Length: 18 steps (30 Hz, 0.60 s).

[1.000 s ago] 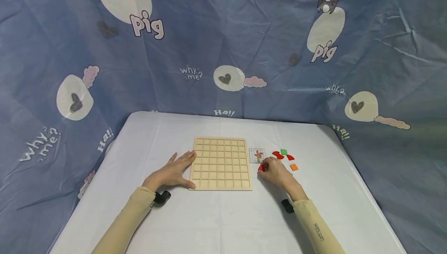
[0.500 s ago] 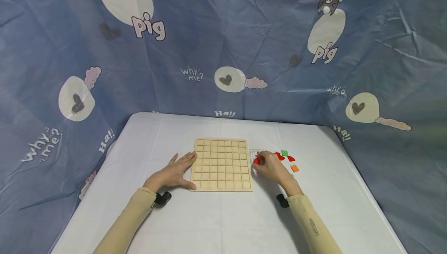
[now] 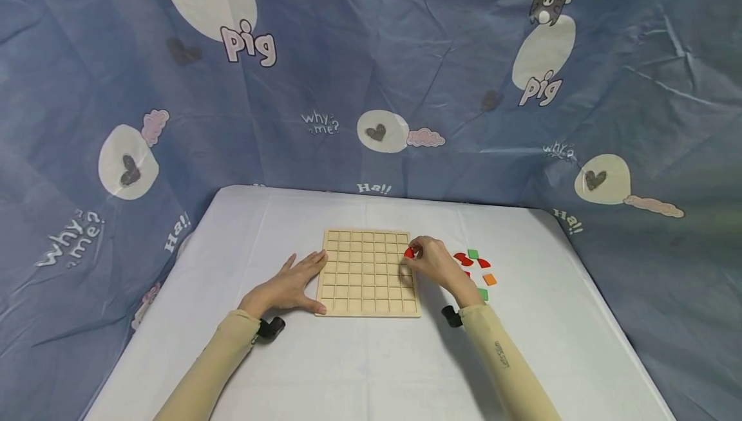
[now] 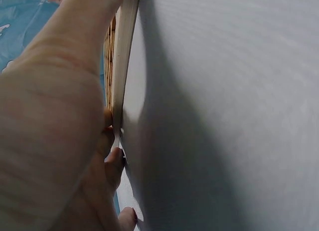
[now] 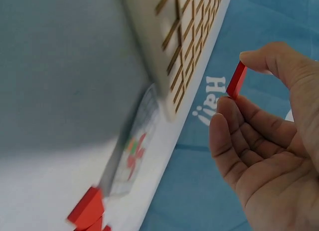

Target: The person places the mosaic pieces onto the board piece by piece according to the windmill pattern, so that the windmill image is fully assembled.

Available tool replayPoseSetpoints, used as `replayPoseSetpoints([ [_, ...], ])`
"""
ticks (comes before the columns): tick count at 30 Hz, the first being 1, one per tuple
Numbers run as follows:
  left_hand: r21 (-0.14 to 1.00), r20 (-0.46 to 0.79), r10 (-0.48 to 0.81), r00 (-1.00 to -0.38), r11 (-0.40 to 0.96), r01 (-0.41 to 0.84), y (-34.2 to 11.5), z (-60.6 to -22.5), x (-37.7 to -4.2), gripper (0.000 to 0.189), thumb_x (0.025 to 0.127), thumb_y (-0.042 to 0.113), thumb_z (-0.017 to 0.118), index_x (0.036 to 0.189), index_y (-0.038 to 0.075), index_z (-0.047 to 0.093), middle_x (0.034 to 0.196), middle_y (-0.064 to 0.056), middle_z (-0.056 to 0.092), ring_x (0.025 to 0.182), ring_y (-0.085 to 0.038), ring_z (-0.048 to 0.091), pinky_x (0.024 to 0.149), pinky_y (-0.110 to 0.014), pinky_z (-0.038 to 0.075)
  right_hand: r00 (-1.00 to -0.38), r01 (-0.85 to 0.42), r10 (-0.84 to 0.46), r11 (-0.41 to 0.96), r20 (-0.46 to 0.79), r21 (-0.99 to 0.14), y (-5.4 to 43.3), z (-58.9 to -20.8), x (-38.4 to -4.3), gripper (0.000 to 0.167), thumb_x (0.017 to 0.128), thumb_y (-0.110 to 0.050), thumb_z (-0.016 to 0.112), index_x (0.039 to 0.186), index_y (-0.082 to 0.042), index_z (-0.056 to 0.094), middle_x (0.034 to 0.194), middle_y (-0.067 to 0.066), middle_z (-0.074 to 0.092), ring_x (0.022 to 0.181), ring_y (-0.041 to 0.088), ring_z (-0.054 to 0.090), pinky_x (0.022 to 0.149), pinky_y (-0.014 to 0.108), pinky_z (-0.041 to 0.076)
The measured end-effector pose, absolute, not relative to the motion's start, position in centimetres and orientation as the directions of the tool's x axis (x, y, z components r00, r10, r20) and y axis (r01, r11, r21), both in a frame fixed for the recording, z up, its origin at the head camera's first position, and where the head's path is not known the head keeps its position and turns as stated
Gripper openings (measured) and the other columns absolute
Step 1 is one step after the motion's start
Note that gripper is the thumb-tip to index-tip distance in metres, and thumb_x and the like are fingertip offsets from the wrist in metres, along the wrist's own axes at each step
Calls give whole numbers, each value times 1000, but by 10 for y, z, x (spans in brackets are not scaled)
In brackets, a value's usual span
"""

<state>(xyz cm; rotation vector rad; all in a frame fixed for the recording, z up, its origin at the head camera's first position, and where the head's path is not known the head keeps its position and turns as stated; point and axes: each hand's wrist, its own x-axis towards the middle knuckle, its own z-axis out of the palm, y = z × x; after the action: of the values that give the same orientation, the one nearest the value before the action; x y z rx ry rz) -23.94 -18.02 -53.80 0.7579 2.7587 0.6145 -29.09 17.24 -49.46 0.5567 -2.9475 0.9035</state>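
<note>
A square wooden grid board [image 3: 365, 276] lies on the white table. Along its left edge my left hand [image 3: 286, 284] rests with fingers spread, thumb at the near corner and fingertips on the frame. My right hand [image 3: 436, 264] pinches a small red block [image 3: 409, 253] between thumb and fingers, just above the board's upper right part. In the right wrist view the red block [image 5: 236, 81] shows edge-on, held clear of the board. A pattern card [image 5: 129, 156] with a red and green figure lies beside the board there; the right hand hides it in the head view.
Right of the right hand lie red rounded pieces [image 3: 464, 259], another red piece [image 3: 484, 263], a green square [image 3: 473, 254], an orange square [image 3: 489, 279] and a second green piece [image 3: 483, 294], partly covered by the wrist. A blue printed cloth [image 3: 371, 73] hangs behind the table.
My right hand has lifted the red block from the table and carried it left and farther away, over the card to the board's right side. My left hand has stayed in place.
</note>
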Motion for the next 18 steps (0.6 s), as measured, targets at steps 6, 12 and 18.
replayPoseSetpoints([
  [6,444,-95,527,-845,782,438,-180,-536,-240,125,64,71,72,154,3,18,163,-9,10,150,-31,12,119,-61,-1,-927,-359,-355,752,120,-553,157,-492,-300,31,81,-20,77,104,-2,67,93,4,66,79,13,61,66,26,53],
  [12,431,-98,524,-846,788,439,-179,-536,-240,124,64,71,72,154,4,18,163,-9,10,150,-31,12,119,-61,0,-928,-352,-360,751,99,-559,142,-491,-309,34,82,-23,76,107,-2,67,94,6,66,80,15,60,67,27,53],
  [18,434,-101,518,-849,791,431,-180,-537,-240,125,63,72,71,153,4,19,163,-9,11,150,-30,12,120,-60,-1,-915,-382,-384,734,120,-562,129,-496,-318,30,83,-18,75,106,0,67,93,7,67,79,14,61,68,27,54],
])
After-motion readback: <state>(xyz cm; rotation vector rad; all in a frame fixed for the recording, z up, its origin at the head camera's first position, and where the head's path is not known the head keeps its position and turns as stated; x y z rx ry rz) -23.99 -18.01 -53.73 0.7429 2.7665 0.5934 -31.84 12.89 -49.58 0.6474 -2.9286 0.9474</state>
